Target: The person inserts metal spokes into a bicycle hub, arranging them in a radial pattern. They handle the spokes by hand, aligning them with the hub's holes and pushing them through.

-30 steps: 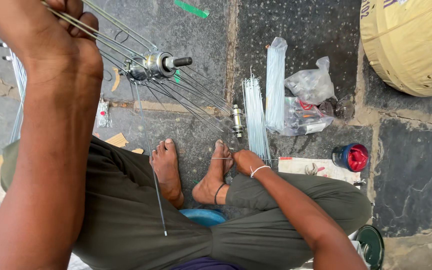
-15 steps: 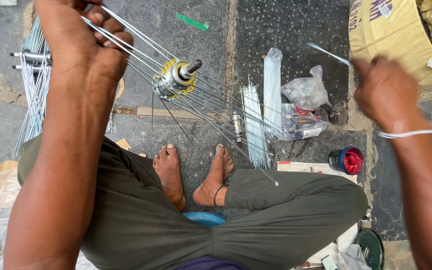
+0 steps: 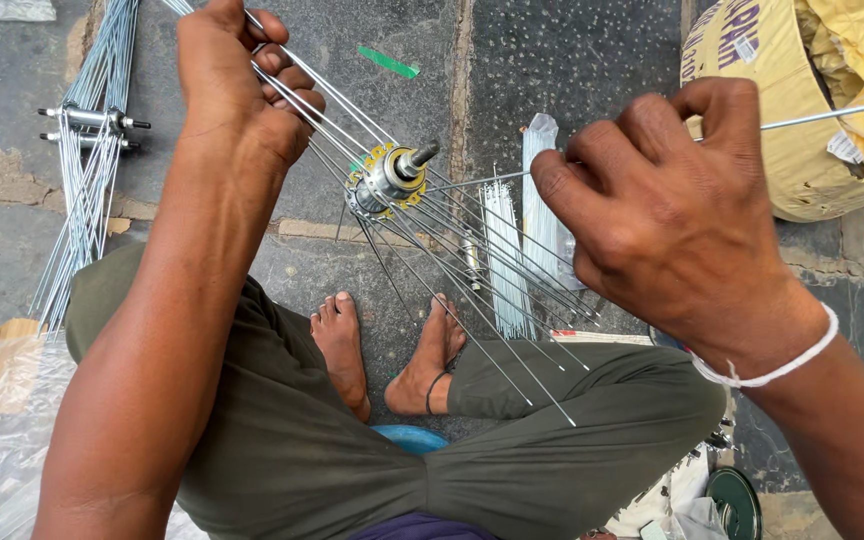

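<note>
At the far left, two finished hubs with spokes [image 3: 87,130] lie on the stone floor [image 3: 562,60], their thin steel spokes trailing down toward a sheet of clear plastic [image 3: 12,400] at the lower left; just right of them the left hand [image 3: 237,85] is raised, its fingers [image 3: 287,75] curled shut around a bunch of spokes [image 3: 327,100] that run down and right into the wheel hub [image 3: 389,178]; the hub, silver with a yellow flange and a dark axle end, hangs in the air above the floor, between the two hands and over the person's bare feet [image 3: 387,350]; more spokes fan out from it to the lower right, across the olive trousers [image 3: 512,440] of the crossed legs; behind that fan a bundle of loose spokes [image 3: 504,250] lies on the floor beside a narrow clear bag [image 3: 537,190]; further right the right hand [image 3: 672,220], a white band at its wrist, is closed with its fingers [image 3: 632,140] pinching a single spoke [image 3: 837,113] that juts out to the right edge; behind it stands a yellow sack-wrapped roll [image 3: 752,110]; a round dark green lid [image 3: 734,500] lies at the lower right.
</note>
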